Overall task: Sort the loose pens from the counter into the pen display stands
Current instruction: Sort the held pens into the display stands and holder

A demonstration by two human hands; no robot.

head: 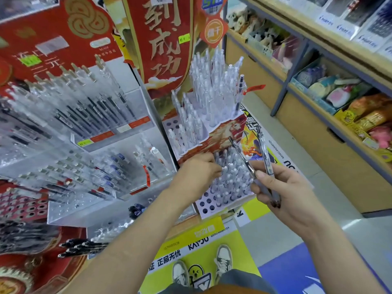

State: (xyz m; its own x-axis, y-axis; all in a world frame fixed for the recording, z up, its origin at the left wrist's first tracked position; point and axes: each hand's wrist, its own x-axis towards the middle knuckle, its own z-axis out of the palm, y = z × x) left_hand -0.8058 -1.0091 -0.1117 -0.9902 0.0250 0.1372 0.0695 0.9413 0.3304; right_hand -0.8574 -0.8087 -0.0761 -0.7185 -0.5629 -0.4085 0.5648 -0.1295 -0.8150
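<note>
At the bottom of the view, two shoes [222,259] stand on a yellow mat [233,247]. To the lower left, a few black pens [80,248] lie loose on the counter, tips pointing left.

Both forearms reach up and forward. The right hand [282,187] is closed around two pens [264,149], its thumb and fingers clamped on their lower ends. The pens rise from the fist and splay apart, one leaning left and the other nearly upright, in the air just beside the stand's right edge.

The left hand [197,172] shows its back to the camera, with its fingers pushed in among the clear pens [231,177] on the lower tier of the stand [203,205]. The fingertips are hidden by those pens, so it cannot be told whether they pinch one or only touch. Several holes at the tier's near left corner are open.

Behind that, the upper tier holds more clear pens [212,85], tightly packed and upright. Left of the stand, an acrylic rack [135,96] carries slanted rows of dark and clear pens. A red sign [163,39] with large characters rises behind the stand. On the far right, shelves [318,132] hold bins of soft toys [331,90].
</note>
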